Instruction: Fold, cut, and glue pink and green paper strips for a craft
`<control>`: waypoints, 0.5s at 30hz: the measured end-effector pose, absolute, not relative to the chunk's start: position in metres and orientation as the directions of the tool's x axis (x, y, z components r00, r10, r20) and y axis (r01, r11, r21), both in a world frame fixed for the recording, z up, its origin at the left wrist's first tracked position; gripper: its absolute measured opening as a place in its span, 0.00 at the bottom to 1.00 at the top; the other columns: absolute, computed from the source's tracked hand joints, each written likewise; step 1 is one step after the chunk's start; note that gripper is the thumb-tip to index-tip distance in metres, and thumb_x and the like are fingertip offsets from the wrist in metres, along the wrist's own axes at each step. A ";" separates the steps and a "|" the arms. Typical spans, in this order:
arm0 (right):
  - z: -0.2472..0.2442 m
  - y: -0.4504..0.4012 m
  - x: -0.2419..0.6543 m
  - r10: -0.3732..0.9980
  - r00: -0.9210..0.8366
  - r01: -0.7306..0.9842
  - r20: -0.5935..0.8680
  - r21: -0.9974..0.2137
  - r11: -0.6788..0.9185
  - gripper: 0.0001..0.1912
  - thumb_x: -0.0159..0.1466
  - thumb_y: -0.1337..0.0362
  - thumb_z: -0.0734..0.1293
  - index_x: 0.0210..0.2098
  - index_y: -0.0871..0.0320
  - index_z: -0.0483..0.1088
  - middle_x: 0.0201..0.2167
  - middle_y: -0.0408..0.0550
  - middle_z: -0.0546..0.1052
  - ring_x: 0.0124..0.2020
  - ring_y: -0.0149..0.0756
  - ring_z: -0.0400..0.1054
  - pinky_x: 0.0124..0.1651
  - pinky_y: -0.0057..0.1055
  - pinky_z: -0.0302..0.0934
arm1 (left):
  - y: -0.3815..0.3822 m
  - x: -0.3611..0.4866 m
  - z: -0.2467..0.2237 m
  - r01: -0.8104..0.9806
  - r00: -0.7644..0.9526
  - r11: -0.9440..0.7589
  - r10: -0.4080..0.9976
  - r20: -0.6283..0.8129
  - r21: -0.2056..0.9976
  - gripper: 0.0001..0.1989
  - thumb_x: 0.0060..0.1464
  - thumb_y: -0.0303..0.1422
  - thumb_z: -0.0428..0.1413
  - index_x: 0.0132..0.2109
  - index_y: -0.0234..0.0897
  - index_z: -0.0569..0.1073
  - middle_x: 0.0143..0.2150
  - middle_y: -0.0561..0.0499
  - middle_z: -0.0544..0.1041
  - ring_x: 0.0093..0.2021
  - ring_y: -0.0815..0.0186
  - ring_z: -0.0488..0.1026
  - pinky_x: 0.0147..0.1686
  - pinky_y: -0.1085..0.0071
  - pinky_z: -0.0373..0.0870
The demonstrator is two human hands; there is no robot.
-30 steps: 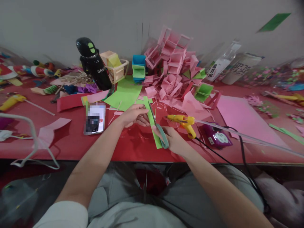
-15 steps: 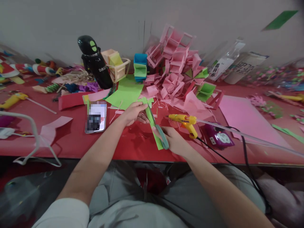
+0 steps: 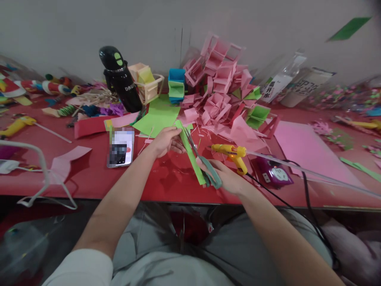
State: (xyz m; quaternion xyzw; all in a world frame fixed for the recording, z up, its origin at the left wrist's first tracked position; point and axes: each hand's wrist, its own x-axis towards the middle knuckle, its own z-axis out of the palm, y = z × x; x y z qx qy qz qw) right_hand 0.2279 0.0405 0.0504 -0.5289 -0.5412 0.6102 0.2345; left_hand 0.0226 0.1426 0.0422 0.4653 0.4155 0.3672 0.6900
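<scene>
My left hand [image 3: 170, 141] pinches the far end of a narrow green paper strip [image 3: 192, 155] above the red table. The strip slants down toward me. In my right hand [image 3: 224, 174] is a pair of scissors [image 3: 213, 173] with grey-green handles, my fingers wrapped round them. Their metal blades lie along the right side of the strip and point away from me; they look slightly parted. Behind my hands lies a larger green paper sheet [image 3: 157, 117]. A yellow glue gun [image 3: 230, 151] rests just right of the scissors.
Pink folded paper pieces [image 3: 218, 87] are heaped against the wall. A black bottle [image 3: 123, 85] and a phone [image 3: 121, 147] are at the left. To the right are a purple power socket [image 3: 275, 172] with a cable, pink paper [image 3: 312, 153] and a clear bottle [image 3: 282, 79].
My right hand and the scissors have shifted slightly right, away from the strip, and more of the blades shows. My left hand still holds the strip in nearly the same place.
</scene>
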 end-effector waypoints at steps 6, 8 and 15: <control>0.047 0.040 0.227 0.889 -0.261 0.223 -0.377 -0.919 -0.325 0.26 0.57 0.40 0.72 0.28 0.56 0.66 0.21 0.41 0.67 0.23 0.33 0.64 0.29 0.32 0.62 | 0.142 0.023 0.041 -0.097 0.408 0.285 0.886 -0.223 0.954 0.09 0.66 0.32 0.51 0.36 0.36 0.67 0.24 0.50 0.76 0.20 0.64 0.77 0.20 0.74 0.73; 0.046 0.040 0.225 0.901 -0.239 0.222 -0.362 -0.923 -0.313 0.25 0.57 0.40 0.72 0.29 0.56 0.67 0.21 0.40 0.66 0.23 0.32 0.61 0.28 0.32 0.61 | 0.141 0.024 0.039 -0.086 0.435 0.286 0.873 -0.222 0.954 0.09 0.65 0.33 0.53 0.35 0.35 0.68 0.24 0.50 0.76 0.21 0.64 0.78 0.21 0.74 0.73; 0.038 0.045 0.224 0.919 -0.217 0.223 -0.328 -0.933 -0.280 0.27 0.56 0.38 0.71 0.29 0.56 0.68 0.22 0.41 0.65 0.25 0.32 0.60 0.28 0.31 0.59 | 0.138 0.028 0.035 -0.016 0.516 0.307 0.818 -0.255 0.952 0.11 0.62 0.34 0.58 0.33 0.33 0.71 0.25 0.47 0.79 0.23 0.64 0.79 0.23 0.74 0.75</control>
